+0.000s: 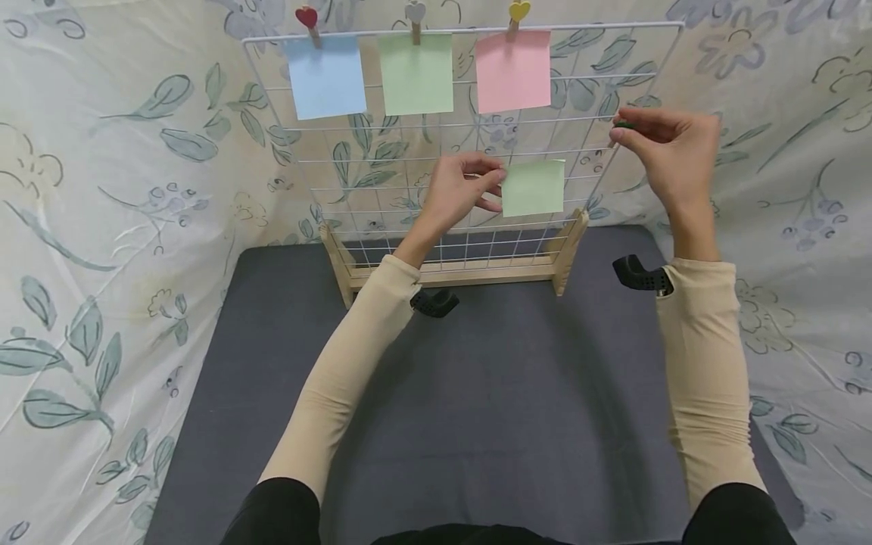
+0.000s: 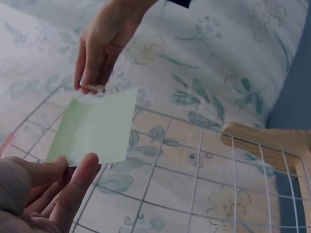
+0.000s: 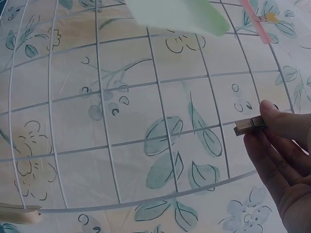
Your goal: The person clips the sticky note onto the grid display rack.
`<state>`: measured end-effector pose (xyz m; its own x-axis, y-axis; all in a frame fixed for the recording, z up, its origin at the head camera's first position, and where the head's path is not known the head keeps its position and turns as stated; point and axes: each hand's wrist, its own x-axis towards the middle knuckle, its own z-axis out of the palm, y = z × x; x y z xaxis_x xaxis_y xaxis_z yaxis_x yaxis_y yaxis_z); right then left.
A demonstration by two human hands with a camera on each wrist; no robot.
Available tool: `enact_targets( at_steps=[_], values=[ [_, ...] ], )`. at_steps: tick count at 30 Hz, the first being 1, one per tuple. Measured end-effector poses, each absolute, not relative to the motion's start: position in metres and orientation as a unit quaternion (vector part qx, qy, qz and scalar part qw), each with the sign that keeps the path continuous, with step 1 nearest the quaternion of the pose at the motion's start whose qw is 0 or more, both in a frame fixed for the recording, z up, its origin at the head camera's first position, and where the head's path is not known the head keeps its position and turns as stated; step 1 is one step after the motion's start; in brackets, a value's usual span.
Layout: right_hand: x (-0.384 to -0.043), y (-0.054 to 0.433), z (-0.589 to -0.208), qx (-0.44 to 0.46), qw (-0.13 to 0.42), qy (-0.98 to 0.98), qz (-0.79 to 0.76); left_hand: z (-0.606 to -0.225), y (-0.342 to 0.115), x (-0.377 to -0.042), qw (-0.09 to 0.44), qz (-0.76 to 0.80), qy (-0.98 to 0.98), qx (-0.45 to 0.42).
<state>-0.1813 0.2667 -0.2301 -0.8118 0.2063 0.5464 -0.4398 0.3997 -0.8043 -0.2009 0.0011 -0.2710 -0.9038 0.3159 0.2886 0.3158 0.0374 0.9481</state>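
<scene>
My left hand (image 1: 455, 189) pinches the left edge of a pale green paper note (image 1: 534, 188), held in front of a white wire grid (image 1: 463, 157). To its right, near the grid's right side, my right hand (image 1: 674, 151) pinches a small wooden clothespin (image 3: 249, 126); a bit of dark green shows at its fingertips in the head view. The clothespin and the note are apart. Along the grid's top wire hang a blue note (image 1: 327, 79) under a red heart clip (image 1: 307, 18), a green note (image 1: 417, 76) under a silver heart clip (image 1: 415, 14), and a pink note (image 1: 514, 74) under a yellow heart clip (image 1: 519, 11).
Wooden feet (image 1: 567, 253) joined by a wooden bar (image 1: 477, 274) hold the grid upright at the back of the dark grey tabletop (image 1: 490, 401). Behind and around hangs a white cloth (image 1: 136, 219) with leaf and flower prints.
</scene>
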Motion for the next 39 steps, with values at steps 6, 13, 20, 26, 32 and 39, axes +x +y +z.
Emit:
enact_targets(
  at_steps=[6,13,20,26,32,39],
  values=[
    [-0.185,0.267,-0.224,0.070,0.307,-0.772,0.552,-0.252,0.018,-0.197,0.033,0.658,0.715,0.234],
    [-0.185,0.265,-0.214,0.071,0.320,-0.753,0.571,-0.227,0.038,-0.192,0.012,0.638,0.724,0.262],
    [-0.187,0.265,-0.197,0.074,0.361,-0.724,0.584,-0.203,0.049,-0.193,-0.039,0.612,0.739,0.279],
    [-0.192,0.266,-0.185,0.090,0.386,-0.690,0.606,-0.185,0.055,-0.198,-0.057,0.603,0.744,0.282],
    [-0.196,0.264,-0.173,0.090,0.380,-0.705,0.592,-0.176,0.055,-0.206,-0.078,0.593,0.754,0.272],
    [-0.203,0.268,-0.156,0.128,0.387,-0.709,0.575,-0.168,0.060,-0.212,-0.092,0.574,0.771,0.261]
  ],
)
